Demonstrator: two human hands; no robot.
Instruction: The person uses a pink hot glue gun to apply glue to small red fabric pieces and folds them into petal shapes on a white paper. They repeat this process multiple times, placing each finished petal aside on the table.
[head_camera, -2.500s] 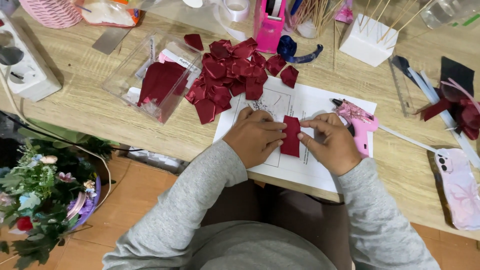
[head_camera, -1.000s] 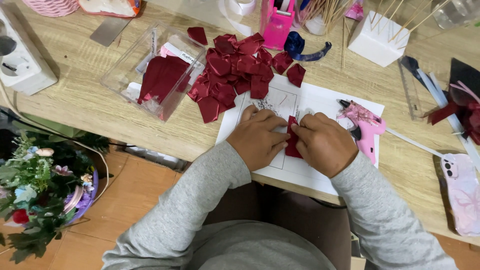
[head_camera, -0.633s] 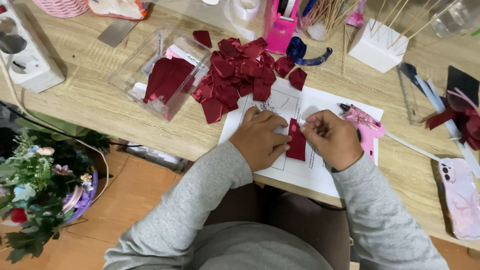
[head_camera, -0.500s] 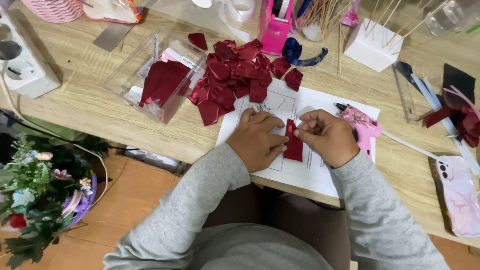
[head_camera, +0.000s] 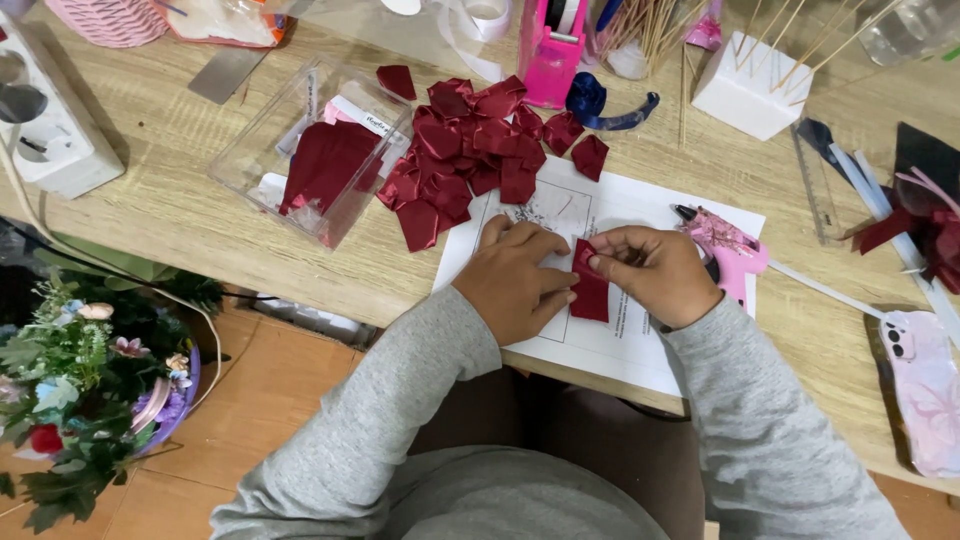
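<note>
**Folding a dark red satin piece over the paper sheet**

Both hands meet over a small dark red satin ribbon piece (head_camera: 590, 288) that lies on a white printed paper sheet (head_camera: 610, 345) near the front edge of the light wooden surface (head_camera: 170, 215). The left hand (head_camera: 520, 280) rests with its fingers (head_camera: 553, 297) together, pressed against the left edge of the piece. The right hand (head_camera: 655, 272) has its thumb and forefinger pinched on the upper right corner, where the fabric looks turned over into a fold.

To do this fold well, I judge the left hand should hold the lower part flat against the paper while the right draws the corner across, so the slippery satin does not slide. Pressing the crease along its whole length with a fingertip would help it hold; satin tends to spring open.

A heap of already folded dark red satin petals (head_camera: 470, 155) lies just beyond the sheet, with a clear plastic box of uncut red ribbon (head_camera: 325, 165) to its left. A pink glue gun (head_camera: 725, 250) lies at the sheet's right edge, just beside the right hand; its tip points away, but the wrist should stay clear of it. A white foam block stuck with wooden skewers (head_camera: 750, 85) stands farther back on the right.
</note>
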